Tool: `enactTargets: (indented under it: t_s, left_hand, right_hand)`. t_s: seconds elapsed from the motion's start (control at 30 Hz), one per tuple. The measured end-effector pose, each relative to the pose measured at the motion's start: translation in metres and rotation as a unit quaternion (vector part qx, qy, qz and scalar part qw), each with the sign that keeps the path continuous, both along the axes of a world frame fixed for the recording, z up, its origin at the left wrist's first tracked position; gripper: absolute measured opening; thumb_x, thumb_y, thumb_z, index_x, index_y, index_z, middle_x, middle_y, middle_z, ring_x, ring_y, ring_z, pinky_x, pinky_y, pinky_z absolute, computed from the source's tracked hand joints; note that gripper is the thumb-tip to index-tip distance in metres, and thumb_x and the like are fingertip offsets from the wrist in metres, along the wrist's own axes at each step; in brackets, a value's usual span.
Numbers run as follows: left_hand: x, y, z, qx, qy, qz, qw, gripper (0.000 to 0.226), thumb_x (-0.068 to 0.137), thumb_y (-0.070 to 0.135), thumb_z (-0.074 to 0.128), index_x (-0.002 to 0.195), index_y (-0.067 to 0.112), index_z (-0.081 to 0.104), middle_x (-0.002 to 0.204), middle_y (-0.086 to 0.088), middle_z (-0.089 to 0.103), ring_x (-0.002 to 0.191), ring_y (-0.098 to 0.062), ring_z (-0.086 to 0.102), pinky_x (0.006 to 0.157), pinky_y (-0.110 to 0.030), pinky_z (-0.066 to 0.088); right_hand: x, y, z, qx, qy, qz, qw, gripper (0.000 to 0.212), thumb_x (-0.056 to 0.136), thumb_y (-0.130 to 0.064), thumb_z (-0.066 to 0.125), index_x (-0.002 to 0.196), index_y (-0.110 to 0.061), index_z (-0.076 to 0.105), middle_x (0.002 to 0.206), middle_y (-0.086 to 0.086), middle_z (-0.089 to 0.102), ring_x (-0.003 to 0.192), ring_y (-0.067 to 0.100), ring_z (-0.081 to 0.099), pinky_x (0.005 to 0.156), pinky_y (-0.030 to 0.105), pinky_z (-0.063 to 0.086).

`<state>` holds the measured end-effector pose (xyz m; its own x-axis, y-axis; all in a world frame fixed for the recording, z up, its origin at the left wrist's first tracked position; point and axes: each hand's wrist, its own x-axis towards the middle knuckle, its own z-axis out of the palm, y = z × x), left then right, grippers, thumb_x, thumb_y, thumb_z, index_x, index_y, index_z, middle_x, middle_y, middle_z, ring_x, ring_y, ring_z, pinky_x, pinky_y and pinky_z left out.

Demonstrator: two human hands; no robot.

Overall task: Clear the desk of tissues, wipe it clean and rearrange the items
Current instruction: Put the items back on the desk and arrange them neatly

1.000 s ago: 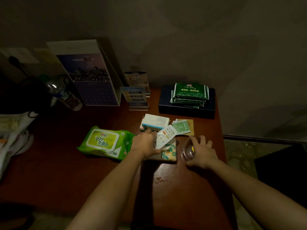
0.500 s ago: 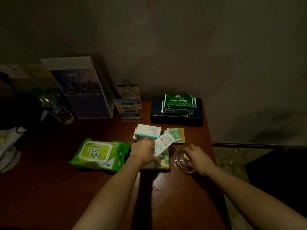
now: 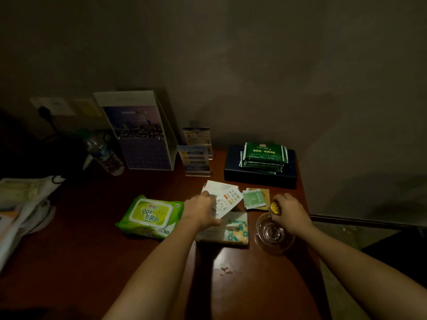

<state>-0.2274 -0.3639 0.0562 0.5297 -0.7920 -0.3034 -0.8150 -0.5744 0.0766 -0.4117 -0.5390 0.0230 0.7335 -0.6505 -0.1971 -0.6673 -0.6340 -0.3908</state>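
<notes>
Head: left hand (image 3: 201, 211) grips remote (image 3: 227, 202), right hand (image 3: 290, 214) pinches gold disc (image 3: 275, 207) (above bowl (image 3: 265, 241)).

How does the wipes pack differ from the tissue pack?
The wipes pack is bright green with a white flap; the tissue pack is pale with green and yellow shapes. The wipes pack lies uncovered; the tissue pack is partly hidden by the left hand and the remote it holds. Both lie flat on the desk.

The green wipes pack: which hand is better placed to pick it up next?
Probably the left. The left hand sits right beside the green wipes pack, though it holds a white remote. The right hand is farther off, above the glass dish, pinching a small gold object.
</notes>
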Motion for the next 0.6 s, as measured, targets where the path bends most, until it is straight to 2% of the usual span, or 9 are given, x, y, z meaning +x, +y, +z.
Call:
enactTargets:
  t_s: [0.17, 0.6]
  left_hand:
    - [0.005, -0.012, 0.009, -0.013, 0.004, 0.006, 1.0, 0.055, 0.076, 0.05, 0.071, 0.119, 0.02, 0.054, 0.122, -0.004, 0.052, 0.107, -0.024, 0.055, 0.082, -0.038, 0.048]
    - [0.018, -0.034, -0.007, -0.013, 0.002, 0.007, 1.0, 0.061, 0.079, 0.053, 0.068, 0.128, 0.022, 0.049, 0.124, -0.002, 0.05, 0.111, -0.022, 0.052, 0.076, -0.033, 0.041]
  right_hand:
    - [0.004, -0.026, 0.001, -0.021, 0.032, -0.021, 0.999, 0.046, 0.082, -0.022, 0.07, 0.124, -0.012, 0.052, 0.119, 0.01, 0.051, 0.108, 0.026, 0.052, 0.086, 0.035, 0.047]
    - [0.018, -0.061, -0.037, 0.012, 0.075, -0.021, 0.997, 0.04, 0.086, -0.024, 0.065, 0.123, -0.012, 0.053, 0.119, 0.012, 0.051, 0.109, 0.03, 0.052, 0.087, 0.039, 0.049]
